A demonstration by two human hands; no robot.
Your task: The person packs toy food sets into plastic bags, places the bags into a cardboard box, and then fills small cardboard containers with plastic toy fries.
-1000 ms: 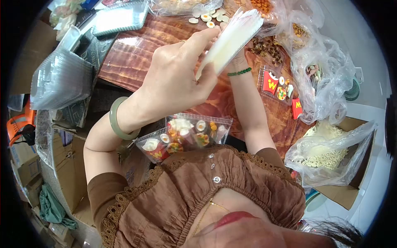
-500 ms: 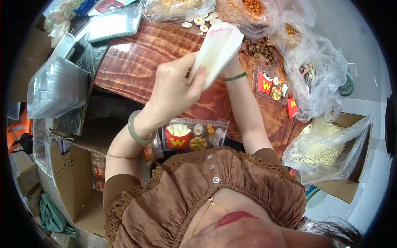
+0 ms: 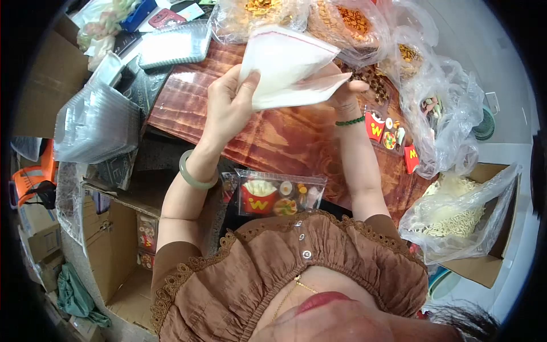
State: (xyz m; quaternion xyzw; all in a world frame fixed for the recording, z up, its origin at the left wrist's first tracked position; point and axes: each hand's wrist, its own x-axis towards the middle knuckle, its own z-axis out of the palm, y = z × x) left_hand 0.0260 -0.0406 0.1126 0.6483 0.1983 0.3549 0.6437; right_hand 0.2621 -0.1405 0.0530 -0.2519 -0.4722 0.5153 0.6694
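Observation:
My left hand (image 3: pixel 236 100) is closed on a white, thin, folded sheet or pouch (image 3: pixel 279 65) with a reddish line along its top edge, thumb on the near face. The sheet's right side gapes apart. At that side is my right hand (image 3: pixel 343 94), its thumb stretched out and its other fingers mostly hidden by the white flap; it looks open. Near my body lies a clear zip bag (image 3: pixel 296 196) with a red fries-box piece (image 3: pixel 258 198) and small food-shaped pieces. Another such clear packet (image 3: pixel 386 131) lies right of my right wrist.
Open plastic bags of small pieces (image 3: pixel 353 25) line the table's far and right edges. Stacked clear trays (image 3: pixel 97 122) stand at the left. A cardboard box (image 3: pixel 484 265) with a bag of pale pieces (image 3: pixel 456 211) is at the right, and an open carton (image 3: pixel 111 245) is lower left.
The white sheet has turned and spread wider, its right side now gaping. My left hand has moved slightly left, my right hand to the right, its thumb now showing. The whole view has shifted slightly.

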